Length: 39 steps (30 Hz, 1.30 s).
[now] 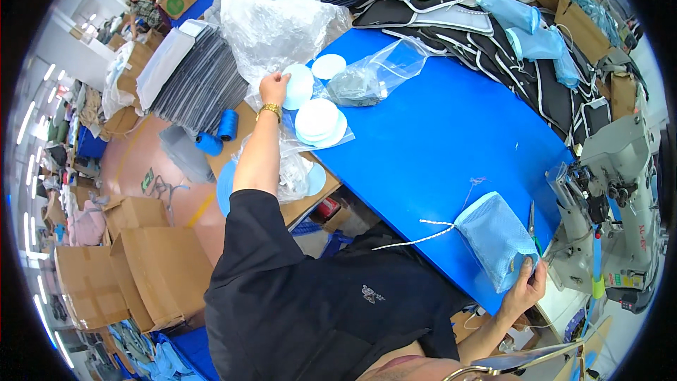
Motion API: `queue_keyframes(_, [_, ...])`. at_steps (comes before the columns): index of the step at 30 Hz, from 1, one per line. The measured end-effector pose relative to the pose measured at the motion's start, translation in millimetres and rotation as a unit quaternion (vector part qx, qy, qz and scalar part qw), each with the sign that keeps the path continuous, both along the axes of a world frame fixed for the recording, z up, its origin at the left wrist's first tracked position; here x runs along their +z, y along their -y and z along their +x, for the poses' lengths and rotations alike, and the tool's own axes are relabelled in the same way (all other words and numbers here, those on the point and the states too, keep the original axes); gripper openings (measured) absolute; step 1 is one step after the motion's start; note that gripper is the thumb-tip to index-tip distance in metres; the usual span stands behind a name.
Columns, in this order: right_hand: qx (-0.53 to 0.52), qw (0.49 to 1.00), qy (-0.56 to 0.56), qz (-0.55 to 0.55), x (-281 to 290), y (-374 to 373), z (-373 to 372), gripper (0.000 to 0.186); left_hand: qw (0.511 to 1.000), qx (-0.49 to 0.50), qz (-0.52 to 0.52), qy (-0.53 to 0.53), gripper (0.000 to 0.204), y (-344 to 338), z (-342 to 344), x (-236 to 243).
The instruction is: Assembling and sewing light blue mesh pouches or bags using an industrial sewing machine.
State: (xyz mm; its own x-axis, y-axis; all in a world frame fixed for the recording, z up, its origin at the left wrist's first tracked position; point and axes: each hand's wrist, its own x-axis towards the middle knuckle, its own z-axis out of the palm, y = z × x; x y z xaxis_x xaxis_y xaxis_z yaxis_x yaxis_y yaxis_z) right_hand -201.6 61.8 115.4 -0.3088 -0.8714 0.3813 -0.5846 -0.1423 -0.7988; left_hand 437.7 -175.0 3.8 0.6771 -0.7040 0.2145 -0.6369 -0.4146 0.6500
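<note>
The light-blue pouch looks like matt mesh cloth; the bench is smooth, the white discs matt, the far bag crinkled, glossy plastic.

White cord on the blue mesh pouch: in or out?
Out: the white cord trails leftward from a corner of the blue mesh pouch, its loose ends exposed.
</note>
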Motion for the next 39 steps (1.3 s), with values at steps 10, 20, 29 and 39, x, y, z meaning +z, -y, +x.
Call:
queue_keyframes(10, [0.009,0.999,0.036,0.012,3.2,8.5,5.9,0.018,0.907,-0.271,-0.206,-0.246,0.017,-25.6,-141.5,103.5])
queue_keyframes(20, [0.014,1.0,0.024,0.002,11.7,4.8,15.7,0.015,0.775,-0.442,-0.137,-0.431,0.015,-54.0,-279.1,121.3])
queue_keyframes(29, [0.011,1.0,0.016,-0.007,13.6,2.7,17.0,0.015,0.746,-0.464,-0.061,-0.474,0.021,-64.5,-321.9,110.7])
queue_keyframes(39, [0.007,1.0,0.022,-0.01,8.3,-0.5,15.8,0.017,0.72,-0.465,-0.031,-0.514,0.02,-78.9,-338.0,104.1])
